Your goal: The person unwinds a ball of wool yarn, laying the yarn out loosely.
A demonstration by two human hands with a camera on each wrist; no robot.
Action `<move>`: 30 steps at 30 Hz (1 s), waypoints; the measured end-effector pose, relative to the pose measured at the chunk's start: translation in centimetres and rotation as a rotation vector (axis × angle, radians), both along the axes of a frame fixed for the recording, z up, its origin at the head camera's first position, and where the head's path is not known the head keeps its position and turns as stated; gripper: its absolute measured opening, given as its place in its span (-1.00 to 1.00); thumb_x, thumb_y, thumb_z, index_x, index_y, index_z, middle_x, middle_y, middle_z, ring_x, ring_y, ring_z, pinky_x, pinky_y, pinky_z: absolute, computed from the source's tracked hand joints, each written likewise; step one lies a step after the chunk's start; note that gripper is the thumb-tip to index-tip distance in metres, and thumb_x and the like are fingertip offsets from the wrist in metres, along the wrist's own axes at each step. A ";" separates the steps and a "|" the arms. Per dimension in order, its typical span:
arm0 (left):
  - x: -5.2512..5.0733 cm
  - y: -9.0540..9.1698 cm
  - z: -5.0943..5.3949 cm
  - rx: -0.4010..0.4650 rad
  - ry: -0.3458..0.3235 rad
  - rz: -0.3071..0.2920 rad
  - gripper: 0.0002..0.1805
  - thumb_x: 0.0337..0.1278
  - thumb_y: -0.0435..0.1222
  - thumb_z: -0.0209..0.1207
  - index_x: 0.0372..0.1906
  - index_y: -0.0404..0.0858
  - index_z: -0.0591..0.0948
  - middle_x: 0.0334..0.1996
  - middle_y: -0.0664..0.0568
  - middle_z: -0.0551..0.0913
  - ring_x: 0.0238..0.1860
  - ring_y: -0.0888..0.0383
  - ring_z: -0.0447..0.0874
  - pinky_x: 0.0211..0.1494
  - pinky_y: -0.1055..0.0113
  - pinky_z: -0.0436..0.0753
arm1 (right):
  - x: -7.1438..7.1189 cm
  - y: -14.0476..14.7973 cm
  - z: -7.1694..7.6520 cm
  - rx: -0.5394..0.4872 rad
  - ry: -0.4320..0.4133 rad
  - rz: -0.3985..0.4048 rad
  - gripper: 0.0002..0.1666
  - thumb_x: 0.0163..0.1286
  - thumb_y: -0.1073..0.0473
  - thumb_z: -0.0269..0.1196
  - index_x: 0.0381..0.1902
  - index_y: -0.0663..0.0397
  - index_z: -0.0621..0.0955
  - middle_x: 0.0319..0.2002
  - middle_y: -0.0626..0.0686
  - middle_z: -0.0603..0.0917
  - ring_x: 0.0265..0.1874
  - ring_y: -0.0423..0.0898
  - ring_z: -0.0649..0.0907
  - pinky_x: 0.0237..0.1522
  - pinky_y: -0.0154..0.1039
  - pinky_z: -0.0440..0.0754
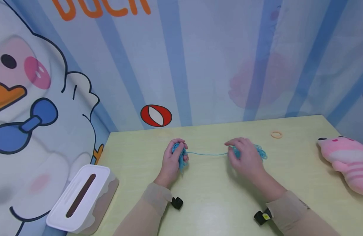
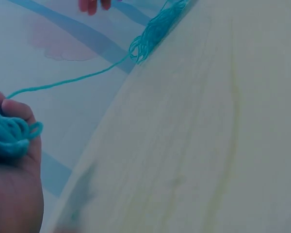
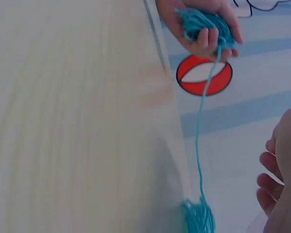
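My left hand [image 1: 170, 164] grips a bundle of turquoise yarn [image 2: 9, 141], with loops poking out past the fingers. A single strand [image 1: 206, 154] runs from it, nearly straight, to a second heap of the same yarn [image 1: 260, 152] lying on the table. Over that heap hovers my right hand [image 1: 247, 159], its fingers loosely bent. In the right wrist view those fingers [image 3: 269, 184] are apart from both strand and heap, with nothing seen between them. The head view has the right hand covering part of the heap.
On the pale yellow table [image 1: 208, 203] a small beige ring [image 1: 276, 134] lies at the back right. A pink and white plush toy [image 1: 346, 160] is at the right edge. A white-lidded tissue box [image 1: 84, 196] stands at the left. Behind hangs a blue striped cloth [image 1: 211, 65].
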State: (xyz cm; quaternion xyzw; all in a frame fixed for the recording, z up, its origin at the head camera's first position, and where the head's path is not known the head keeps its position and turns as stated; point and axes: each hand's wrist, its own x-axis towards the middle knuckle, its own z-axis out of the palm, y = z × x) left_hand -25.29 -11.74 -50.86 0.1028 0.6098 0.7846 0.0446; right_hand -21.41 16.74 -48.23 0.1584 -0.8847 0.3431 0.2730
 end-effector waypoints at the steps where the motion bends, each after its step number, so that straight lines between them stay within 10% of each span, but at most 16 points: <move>1: 0.0 -0.1 0.0 0.001 0.000 -0.007 -0.77 0.79 -0.10 0.04 0.24 -0.10 0.52 -0.02 0.01 0.61 -0.34 0.15 0.54 -0.18 0.40 0.66 | 0.0 -1.2 0.1 0.017 -0.034 0.051 -0.73 0.52 0.30 0.28 0.09 0.15 0.79 0.10 0.19 0.83 0.14 0.25 0.73 0.18 0.23 0.72; 6: 0.2 -0.2 0.1 -0.023 0.023 -0.038 -0.68 0.79 -0.04 0.02 0.29 -0.15 0.48 0.00 -0.01 0.67 -0.34 0.17 0.55 -0.16 0.41 0.69 | -0.5 -6.4 0.2 0.081 -0.289 0.223 -0.46 0.73 0.05 0.21 0.52 0.15 0.57 0.35 0.13 0.76 0.44 0.21 0.67 0.46 0.24 0.63; 10: 0.2 -0.2 0.1 -0.041 0.048 -0.045 -0.57 0.79 -0.01 0.01 0.33 -0.27 0.45 0.00 0.02 0.71 -0.35 0.18 0.57 -0.16 0.42 0.70 | -0.9 -8.6 0.1 0.067 -0.371 0.252 -0.55 0.71 0.06 0.24 0.37 0.16 0.69 0.17 0.12 0.85 0.23 0.14 0.81 0.31 0.15 0.75; 19: 0.1 -0.3 0.2 -0.186 0.024 0.056 -0.60 0.58 -0.23 0.31 0.35 -0.17 0.52 0.12 -0.14 0.60 -0.09 0.08 0.65 0.01 0.38 0.77 | -0.5 -7.4 1.2 -0.045 -0.263 0.185 -0.78 0.66 0.13 0.32 0.05 0.09 0.82 -0.15 0.00 0.89 -0.11 -0.04 0.85 0.10 0.09 0.83; 30: 0.1 -0.2 0.3 -0.065 -0.018 0.049 -0.71 0.66 -0.27 0.20 0.31 -0.14 0.59 -0.19 -0.13 0.62 -0.32 0.13 0.63 -0.15 0.40 0.77 | -0.1 -2.8 1.8 -0.108 -0.063 0.131 -0.85 0.59 0.23 0.36 -0.01 0.12 0.82 -0.28 -0.04 0.85 -0.26 -0.08 0.82 -0.22 -0.07 0.81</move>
